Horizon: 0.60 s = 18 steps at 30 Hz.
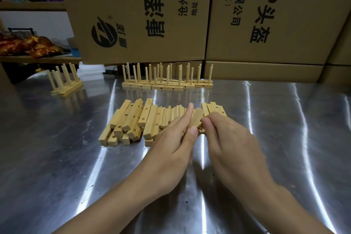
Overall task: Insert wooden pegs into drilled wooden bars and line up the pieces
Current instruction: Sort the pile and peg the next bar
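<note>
A heap of drilled wooden bars (131, 119) lies on the steel table (57, 157), in the middle. My left hand (171, 144) pinches one blurred bar (196, 119) between thumb and forefinger, lifted over the heap. My right hand (226, 138) is close beside it, fingers curled at the bar's right side; whether they hold it is unclear. Behind the heap, several bars with upright pegs (165, 80) stand in a row. A second small group of pegged bars (65, 81) stands at the far left.
Large printed cardboard boxes (144, 15) rise directly behind the pegged row. More boxes (266, 70) stack at the right. A shelf with orange wrapped packets (28, 45) is at the far left.
</note>
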Motion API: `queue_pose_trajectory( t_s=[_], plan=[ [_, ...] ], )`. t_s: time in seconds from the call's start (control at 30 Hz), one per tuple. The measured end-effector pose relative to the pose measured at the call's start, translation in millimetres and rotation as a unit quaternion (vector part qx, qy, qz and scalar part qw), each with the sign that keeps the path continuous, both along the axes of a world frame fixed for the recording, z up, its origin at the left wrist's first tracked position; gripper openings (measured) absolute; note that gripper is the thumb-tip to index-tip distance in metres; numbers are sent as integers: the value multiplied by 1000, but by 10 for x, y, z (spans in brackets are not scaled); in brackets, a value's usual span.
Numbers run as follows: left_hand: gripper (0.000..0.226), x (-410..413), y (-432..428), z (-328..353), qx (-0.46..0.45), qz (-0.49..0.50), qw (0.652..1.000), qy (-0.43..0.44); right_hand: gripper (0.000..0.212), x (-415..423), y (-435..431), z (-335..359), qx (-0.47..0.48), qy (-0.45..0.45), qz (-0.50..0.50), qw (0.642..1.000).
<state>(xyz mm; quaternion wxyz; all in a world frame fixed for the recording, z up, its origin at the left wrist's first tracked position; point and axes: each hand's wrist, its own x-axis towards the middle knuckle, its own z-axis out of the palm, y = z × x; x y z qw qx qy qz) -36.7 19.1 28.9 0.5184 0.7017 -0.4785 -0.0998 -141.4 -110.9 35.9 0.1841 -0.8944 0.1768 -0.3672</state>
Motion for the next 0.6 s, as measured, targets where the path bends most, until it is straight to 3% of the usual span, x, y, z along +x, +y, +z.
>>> queue_pose_trajectory(
  t_s=[0.23,0.37,0.43,0.5,0.6],
  plan=[
    [53,72,-5,-77,-48,-22,999,8,33,12,-158,25,48,-44,114,991],
    [53,148,52,-13,-31,-45,998,-15,37,12,-221,57,247,-43,238,938],
    [53,171,72,38,-21,-49,998,-23,38,-9,-261,90,390,-12,251,886],
    [53,129,79,78,-7,-48,999,-5,37,-27,-273,134,448,19,242,861],
    [51,65,41,60,-17,-25,999,27,39,-8,-259,135,274,9,198,941]
  ],
)
